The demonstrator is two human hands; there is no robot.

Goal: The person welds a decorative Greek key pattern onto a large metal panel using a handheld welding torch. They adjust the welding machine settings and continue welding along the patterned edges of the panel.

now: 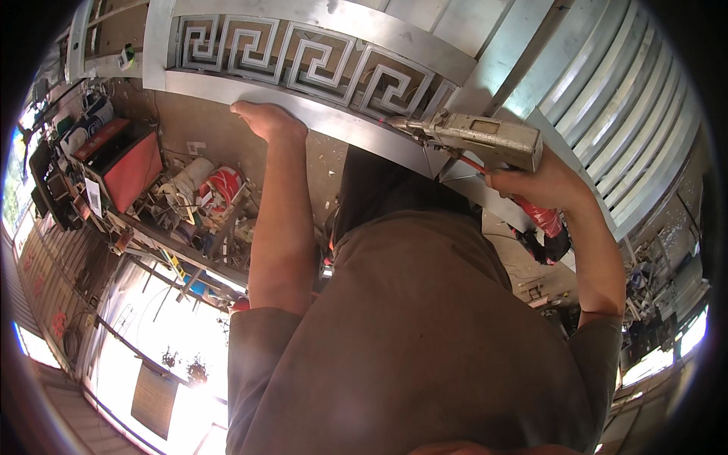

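A silvery metal panel (326, 114) with a row of square spiral fretwork (322, 62) lies across the top of the view. My left hand (271, 123) is closed at the near rail of this panel, its fingers partly hidden. In my right hand (542, 186) is a boxy, worn metal handheld welding gun (485, 136), gripped by its handle below the body. The gun's narrow nozzle points left and meets the near rail, close to the fretwork's right end. A small red spot shows by the tip.
Slatted metal panelling (629, 114) stretches along the right. To the left, a red box (136, 167) stands beside a cluttered heap of scraps, with a white roll (193, 174) and a red-and-white bundle (222, 186). A red-and-black bundle (542, 227) hangs under my right wrist.
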